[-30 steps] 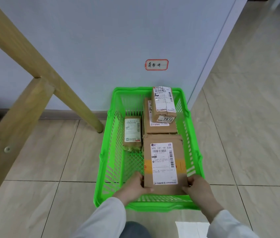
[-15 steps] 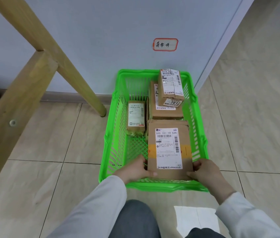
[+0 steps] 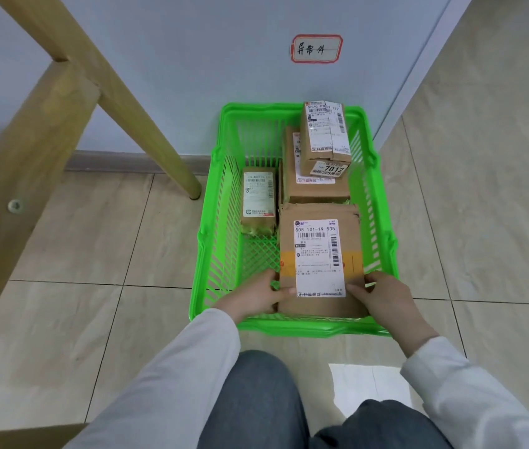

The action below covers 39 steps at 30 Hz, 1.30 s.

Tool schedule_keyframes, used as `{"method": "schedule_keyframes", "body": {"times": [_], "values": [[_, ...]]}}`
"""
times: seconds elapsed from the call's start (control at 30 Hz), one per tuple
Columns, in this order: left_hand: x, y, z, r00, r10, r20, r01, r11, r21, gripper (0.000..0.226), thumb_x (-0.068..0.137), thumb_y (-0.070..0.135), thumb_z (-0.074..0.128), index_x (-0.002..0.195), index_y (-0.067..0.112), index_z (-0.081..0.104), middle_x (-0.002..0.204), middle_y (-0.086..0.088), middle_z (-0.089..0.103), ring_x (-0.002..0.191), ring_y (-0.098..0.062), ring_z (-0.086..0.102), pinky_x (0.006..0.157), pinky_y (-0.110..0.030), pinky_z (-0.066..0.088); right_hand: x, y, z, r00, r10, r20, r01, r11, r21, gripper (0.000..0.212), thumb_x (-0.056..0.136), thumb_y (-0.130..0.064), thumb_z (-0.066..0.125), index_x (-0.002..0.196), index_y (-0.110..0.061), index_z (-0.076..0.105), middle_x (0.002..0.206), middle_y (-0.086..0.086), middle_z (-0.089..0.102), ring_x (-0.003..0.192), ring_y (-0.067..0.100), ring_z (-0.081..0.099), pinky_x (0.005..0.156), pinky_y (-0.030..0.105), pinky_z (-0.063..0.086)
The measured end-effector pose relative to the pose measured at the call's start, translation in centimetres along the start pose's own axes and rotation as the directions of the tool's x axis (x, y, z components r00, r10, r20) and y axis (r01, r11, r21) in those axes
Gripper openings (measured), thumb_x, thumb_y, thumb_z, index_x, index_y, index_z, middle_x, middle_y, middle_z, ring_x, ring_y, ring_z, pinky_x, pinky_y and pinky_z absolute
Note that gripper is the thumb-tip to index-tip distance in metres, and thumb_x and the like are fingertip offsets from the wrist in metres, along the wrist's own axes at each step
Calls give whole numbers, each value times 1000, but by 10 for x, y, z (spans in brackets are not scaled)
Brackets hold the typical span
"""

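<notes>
Brown cardboard parcel (image 3: 320, 257) lies flat inside the green basket (image 3: 289, 329), its near end between the two grips. Long axis runs straight away from the grips toward the wall. The white shipping label faces up, with the number line "505 101-19 535" at the far end. An orange tape band crosses the parcel's middle.

Left grip (image 3: 256, 299) pinches the near left edge, thumb on top. Right grip (image 3: 383, 299) pinches the near right edge, thumb on the label corner.

Beyond the grips, three more labelled parcels occupy the basket.
</notes>
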State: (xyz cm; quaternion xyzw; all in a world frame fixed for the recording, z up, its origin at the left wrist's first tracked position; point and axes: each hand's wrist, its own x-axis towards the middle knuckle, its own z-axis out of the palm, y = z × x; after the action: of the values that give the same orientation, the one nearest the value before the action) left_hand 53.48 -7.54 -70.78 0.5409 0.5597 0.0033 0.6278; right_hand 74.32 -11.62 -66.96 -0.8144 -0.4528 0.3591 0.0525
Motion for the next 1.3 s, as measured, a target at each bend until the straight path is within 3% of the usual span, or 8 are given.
{"method": "schedule_keyframes", "body": {"times": [0.1, 0.27, 0.6, 0.8, 0.9, 0.97, 1.13, 1.3], "values": [[-2, 2, 0, 1000, 23, 4, -23, 999, -45, 33, 94, 27, 57, 120, 9, 47, 111, -10, 60, 92, -22, 59, 74, -29, 52, 1, -2, -6, 1000, -25, -19, 24, 999, -43, 39, 92, -30, 61, 119, -2, 60, 119, 16, 64, 113, 33, 56, 85, 30, 38], [-1, 7, 0, 1000, 17, 26, -18, 1000, 21, 24, 93, 31, 59, 107, 17, 45, 119, -19, 62, 86, -24, 59, 82, -41, 51, 4, -7, -8, 999, 2, 49, 7, 982, -187, 39, 94, -35, 56, 113, -1, 62, 118, 16, 64, 111, 32, 56, 84, 29, 40], [-10, 20, -6, 1000, 7, 24, -6, 999, -44, 30, 95, 27, 56, 117, 7, 53, 110, -15, 64, 94, -25, 65, 87, -36, 55, 8, -8, -23, 999, -1, 42, 10, 974, -224, 42, 92, -41, 56, 108, -3, 67, 104, 19, 67, 102, 32, 60, 77, 29, 43], [-6, 23, -1, 999, -22, 35, 22, 1000, 14, 19, 94, 27, 58, 105, 13, 50, 115, -20, 64, 96, -32, 66, 92, -43, 52, 10, -7, -15, 999, 30, 31, -24, 982, -187, 45, 93, -33, 59, 124, -2, 54, 122, 20, 60, 116, 34, 54, 86, 30, 42], [-5, 21, 6, 999, -28, 22, 26, 997, 66, 31, 94, 26, 59, 113, 4, 49, 118, -22, 62, 83, -26, 62, 86, -43, 51, 7, -6, -8, 998, 42, 43, -33, 982, -184, 44, 93, -27, 59, 127, -1, 49, 126, 20, 58, 118, 34, 52, 88, 31, 41], [-3, 19, 10, 999, -44, 16, 43, 996, 84, 41, 93, 27, 59, 123, 1, 47, 121, -19, 61, 94, -33, 64, 83, -41, 51, 8, -4, -3, 997, 53, 59, -37, 972, -234, 43, 95, -29, 57, 126, -1, 48, 126, 18, 58, 119, 34, 53, 88, 30, 41], [0, 15, 14, 999, -52, -2, 52, 997, 51, 35, 96, 24, 56, 123, 4, 47, 113, -13, 59, 89, -21, 56, 67, -24, 48, 8, -6, 2, 995, 65, 81, -40, 961, -273, 40, 96, -28, 54, 121, 2, 48, 127, 18, 57, 120, 32, 52, 88, 29, 41], [5, 11, 14, 996, -71, -45, 70, 997, -21, 20, 96, 24, 55, 108, 8, 53, 113, -17, 62, 95, -23, 57, 90, -39, 50, 5, -5, 4, 995, 71, 73, -54, 975, -216, 45, 94, -28, 57, 125, 3, 44, 130, 19, 55, 122, 32, 50, 88, 28, 37]]}}
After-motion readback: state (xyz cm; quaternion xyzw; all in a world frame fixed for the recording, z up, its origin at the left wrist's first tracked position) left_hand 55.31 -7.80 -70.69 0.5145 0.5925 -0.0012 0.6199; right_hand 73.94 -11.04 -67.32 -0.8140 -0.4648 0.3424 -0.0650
